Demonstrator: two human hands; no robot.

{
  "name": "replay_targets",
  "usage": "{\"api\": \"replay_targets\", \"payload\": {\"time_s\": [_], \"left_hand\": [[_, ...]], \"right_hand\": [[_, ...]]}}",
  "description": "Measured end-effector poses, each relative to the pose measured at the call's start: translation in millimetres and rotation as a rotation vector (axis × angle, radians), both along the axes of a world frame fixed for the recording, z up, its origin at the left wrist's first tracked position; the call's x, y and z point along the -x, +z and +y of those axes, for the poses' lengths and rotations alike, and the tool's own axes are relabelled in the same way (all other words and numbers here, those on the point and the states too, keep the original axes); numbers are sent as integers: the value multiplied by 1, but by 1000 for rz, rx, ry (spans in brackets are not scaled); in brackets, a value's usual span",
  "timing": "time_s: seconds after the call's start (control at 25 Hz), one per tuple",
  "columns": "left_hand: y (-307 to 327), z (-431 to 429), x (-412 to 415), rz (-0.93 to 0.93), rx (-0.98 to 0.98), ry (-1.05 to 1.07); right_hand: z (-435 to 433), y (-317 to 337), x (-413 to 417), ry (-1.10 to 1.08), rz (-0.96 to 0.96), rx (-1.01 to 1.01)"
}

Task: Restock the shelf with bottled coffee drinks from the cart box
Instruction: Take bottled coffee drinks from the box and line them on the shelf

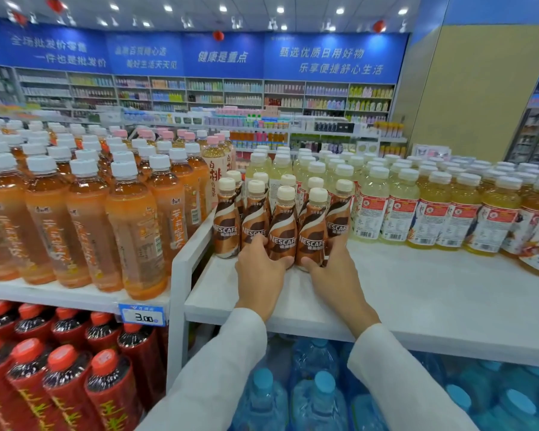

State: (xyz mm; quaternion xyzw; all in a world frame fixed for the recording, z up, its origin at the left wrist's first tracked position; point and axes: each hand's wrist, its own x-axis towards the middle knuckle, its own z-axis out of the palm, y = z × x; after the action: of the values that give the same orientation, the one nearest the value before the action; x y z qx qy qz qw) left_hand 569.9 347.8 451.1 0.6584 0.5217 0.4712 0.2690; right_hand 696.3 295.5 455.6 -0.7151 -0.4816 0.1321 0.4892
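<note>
shop: stocked drink shelves (417,275), price tag (143,315), blue wall banners (221,54).

Bare white shelf board (433,293): open frontage; orange tea bottles (131,231) flank left, pale yellow drink bottles (402,209) behind.

You are wearing 2 long white sleeves: the left sleeve (218,371) and the right sleeve (399,381) are both plain, smooth cloth with no marking, each ending in a soft rounded cuff at the wrist. Your left hand (259,275) and right hand (336,272) are showing bare, with no gloves or rings.
</note>
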Motion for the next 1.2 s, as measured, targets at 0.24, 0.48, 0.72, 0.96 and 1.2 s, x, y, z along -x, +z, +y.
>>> {"api": "replay_targets", "payload": {"time_s": [0.24,0.48,0.72,0.96,1.2], "left_hand": [[-3,2,-8,-17,8,72],[-5,6,-10,-9,-9,70],[-6,12,-15,1,-3,48],[-6,15,-17,25,-32,54],[-8,17,-18,32,-47,55]], "right_hand": [[10,-3,-2,1,-55,29],[14,-10,-5,-9,-50,-17],[16,-10,-6,-39,-37,-56],[16,-11,-7,-44,-26,-62],[19,-14,-8,-67,-54,-59]]}}
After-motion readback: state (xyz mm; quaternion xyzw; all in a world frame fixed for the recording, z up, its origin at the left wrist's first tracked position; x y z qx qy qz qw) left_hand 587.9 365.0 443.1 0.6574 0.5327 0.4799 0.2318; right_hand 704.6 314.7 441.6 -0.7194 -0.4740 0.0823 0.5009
